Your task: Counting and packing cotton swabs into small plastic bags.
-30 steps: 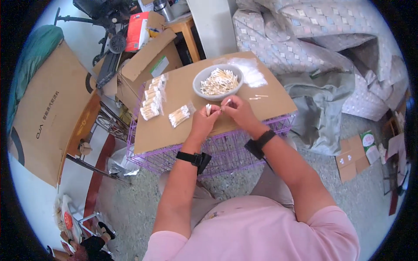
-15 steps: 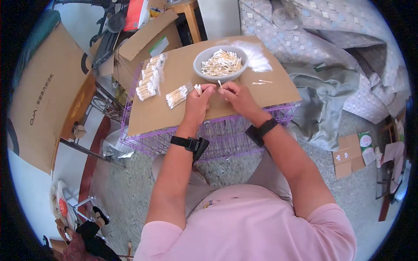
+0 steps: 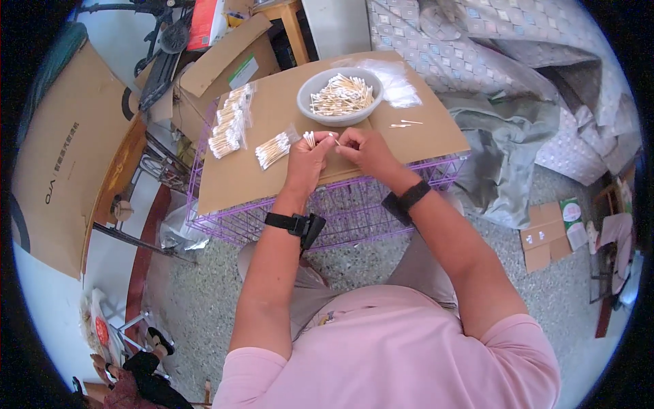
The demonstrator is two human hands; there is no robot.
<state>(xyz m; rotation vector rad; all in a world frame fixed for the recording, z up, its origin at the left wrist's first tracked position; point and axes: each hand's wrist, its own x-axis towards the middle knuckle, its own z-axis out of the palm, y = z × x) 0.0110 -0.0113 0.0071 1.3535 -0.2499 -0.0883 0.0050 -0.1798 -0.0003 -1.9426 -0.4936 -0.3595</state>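
My left hand (image 3: 308, 155) is closed round a small bunch of cotton swabs (image 3: 310, 140), whose white tips stick out above the fingers. Close beside it, my right hand (image 3: 366, 148) pinches a single cotton swab, its tip against the left fingertips. Just beyond both hands stands a grey bowl (image 3: 304, 109) heaped with loose cotton swabs (image 3: 343, 95). A clear bag packed with cotton swabs (image 3: 275, 148) lies left of my left hand. Farther left is a row of several more filled bags (image 3: 230, 123). A few loose swabs (image 3: 406, 123) lie to the right.
Clear empty bags (image 3: 395, 83) lie right of the bowl. A cardboard sheet (image 3: 238, 180) covers the purple wire cage (image 3: 340, 211) beneath. Quilted fabric (image 3: 463, 61) and a grey cloth (image 3: 501, 150) drape at the right. Another person (image 3: 139, 375) sits at the lower left.
My right hand has moved slightly left, bringing its swab up against the left hand's fingertips. The left hand keeps its bunch. The whole view has shifted a little.
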